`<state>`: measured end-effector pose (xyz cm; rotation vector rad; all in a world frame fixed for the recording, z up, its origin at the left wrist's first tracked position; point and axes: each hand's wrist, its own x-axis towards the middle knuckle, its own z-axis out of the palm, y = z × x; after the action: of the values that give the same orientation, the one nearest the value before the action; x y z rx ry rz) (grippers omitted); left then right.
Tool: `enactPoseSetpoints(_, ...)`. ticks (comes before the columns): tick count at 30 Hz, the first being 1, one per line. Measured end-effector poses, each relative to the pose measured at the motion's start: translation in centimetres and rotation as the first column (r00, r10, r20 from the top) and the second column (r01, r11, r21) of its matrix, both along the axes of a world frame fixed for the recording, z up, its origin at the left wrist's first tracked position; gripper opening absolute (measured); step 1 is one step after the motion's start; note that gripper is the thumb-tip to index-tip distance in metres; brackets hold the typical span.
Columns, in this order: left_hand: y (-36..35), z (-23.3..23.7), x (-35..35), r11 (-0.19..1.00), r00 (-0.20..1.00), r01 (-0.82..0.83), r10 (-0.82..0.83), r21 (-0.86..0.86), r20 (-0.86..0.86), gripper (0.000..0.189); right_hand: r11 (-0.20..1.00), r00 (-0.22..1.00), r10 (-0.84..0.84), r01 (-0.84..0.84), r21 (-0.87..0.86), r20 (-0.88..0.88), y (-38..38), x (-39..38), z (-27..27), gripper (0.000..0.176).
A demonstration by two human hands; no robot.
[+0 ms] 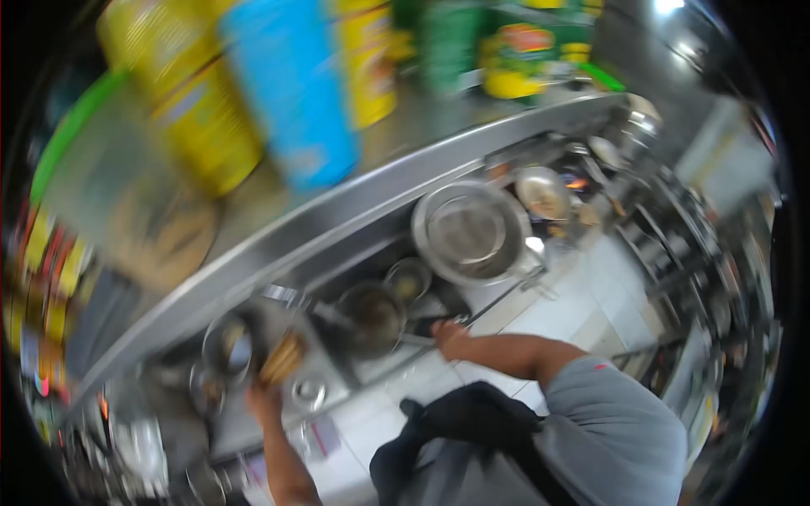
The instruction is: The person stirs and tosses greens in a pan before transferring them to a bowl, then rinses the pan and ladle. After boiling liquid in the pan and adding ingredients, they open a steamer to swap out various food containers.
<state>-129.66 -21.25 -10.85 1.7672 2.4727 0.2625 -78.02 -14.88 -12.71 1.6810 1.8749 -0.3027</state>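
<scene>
At the lower left, my left hand is at the near end of a yellow-brown item over the steel counter; blur hides how its fingers meet it. My right hand is closed round the dark handle of a pan. That pan sits in the middle of the counter, and its contents are too blurred to make out. A small round metal container stands just beyond it. Left of my left hand are a dark-rimmed bowl and a smaller bowl.
A large steel pot stands right of the pan. Farther right, a pale pan sits near a flame. A raised steel shelf crosses above with yellow, blue and green containers. Metal racks stand at the right.
</scene>
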Motion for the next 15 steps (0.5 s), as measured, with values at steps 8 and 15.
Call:
enactPoseSetpoints(8, 0.1, -0.5, 0.1, 0.962, 0.997, 0.001, 0.019, -0.274, 0.07, 0.046, 0.959, 0.993, 0.08, -0.052, -0.28, 0.088, 4.1, 1.5, 4.4, 0.096)
enactPoseSetpoints(15, -1.0, 12.4, 10.5, 0.993, 0.993, 0.067, -0.057, -0.1, 0.101, 0.066, 0.854, 0.843, -0.263, -0.023, -0.519, -0.469, 5.7, 3.7, 1.3, 0.034)
